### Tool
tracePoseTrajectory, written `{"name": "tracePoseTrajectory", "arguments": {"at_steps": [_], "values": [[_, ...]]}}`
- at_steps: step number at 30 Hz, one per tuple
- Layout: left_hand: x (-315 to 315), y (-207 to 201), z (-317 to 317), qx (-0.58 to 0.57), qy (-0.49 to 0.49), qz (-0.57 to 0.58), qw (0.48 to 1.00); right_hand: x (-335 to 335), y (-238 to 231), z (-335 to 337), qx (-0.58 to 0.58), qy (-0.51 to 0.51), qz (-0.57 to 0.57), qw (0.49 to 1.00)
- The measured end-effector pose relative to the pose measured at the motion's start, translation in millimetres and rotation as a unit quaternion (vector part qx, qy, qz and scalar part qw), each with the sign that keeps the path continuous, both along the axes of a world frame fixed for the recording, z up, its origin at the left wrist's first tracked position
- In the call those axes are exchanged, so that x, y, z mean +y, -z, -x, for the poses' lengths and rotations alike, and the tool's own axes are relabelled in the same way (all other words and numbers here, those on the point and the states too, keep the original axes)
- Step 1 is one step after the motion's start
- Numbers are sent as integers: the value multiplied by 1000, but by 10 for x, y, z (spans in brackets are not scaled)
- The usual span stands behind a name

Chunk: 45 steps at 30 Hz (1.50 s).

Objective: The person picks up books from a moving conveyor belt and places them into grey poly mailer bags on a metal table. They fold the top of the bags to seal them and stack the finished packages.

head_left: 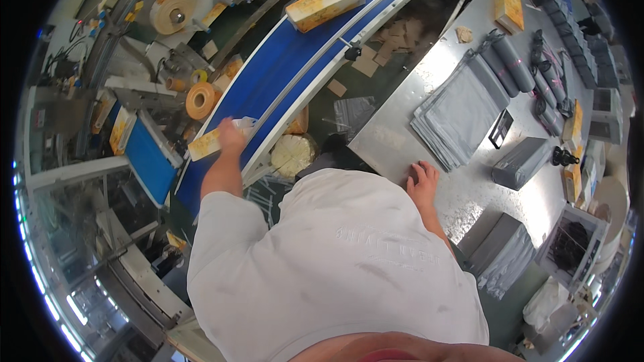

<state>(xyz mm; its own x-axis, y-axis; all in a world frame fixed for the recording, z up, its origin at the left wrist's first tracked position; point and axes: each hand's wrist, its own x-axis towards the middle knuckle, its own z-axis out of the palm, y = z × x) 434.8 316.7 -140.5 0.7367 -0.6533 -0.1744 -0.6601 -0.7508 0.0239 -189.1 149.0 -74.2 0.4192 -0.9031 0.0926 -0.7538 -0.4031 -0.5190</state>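
My left hand (231,136), a little blurred, reaches over the near end of a blue conveyor belt (268,70). Its fingers are closed around one end of a long yellow-and-white package (205,145), whose clear wrapper end shows beyond the hand. Farther up the belt lies a similar yellow-and-white package (327,4). On my other side, my right hand (422,183) rests with fingers apart on the edge of a metal table (389,131) and holds nothing. A stack of flat grey plastic bags (456,110) lies just beyond that hand.
Rolled grey bags (513,64), a dark phone-like device (501,128) and a folded grey bundle (520,163) sit on the table. A yellow package (508,7) stands at its far end. Machinery with a large tape roll (172,13) and a second blue belt (149,161) lie left.
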Motion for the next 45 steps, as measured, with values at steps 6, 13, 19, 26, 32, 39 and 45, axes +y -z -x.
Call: {"name": "tracePoseTrajectory", "arguments": {"at_steps": [6,13,19,26,32,39,45], "values": [[-210,306,-397,35,29,-163,986,-160,-10,155,31,33,-72,996],[-1598,123,-349,50,210,-27,976,-57,-241,81,25,116,-136,984],[-2991,-1536,609,210,282,358,865,-130,-577,28,-69,217,-173,958],[-3387,-1969,3381,594,409,248,647,-542,-757,-67,-389,171,-97,900],[-3099,-535,4869,447,420,208,762,-460,-240,570,-329,314,-166,875],[-3986,-686,5002,693,197,169,673,-971,122,1330,-111,161,-19,981],[-3927,-644,4854,523,462,74,713,-1382,-4,1463,87,74,-17,993]]}}
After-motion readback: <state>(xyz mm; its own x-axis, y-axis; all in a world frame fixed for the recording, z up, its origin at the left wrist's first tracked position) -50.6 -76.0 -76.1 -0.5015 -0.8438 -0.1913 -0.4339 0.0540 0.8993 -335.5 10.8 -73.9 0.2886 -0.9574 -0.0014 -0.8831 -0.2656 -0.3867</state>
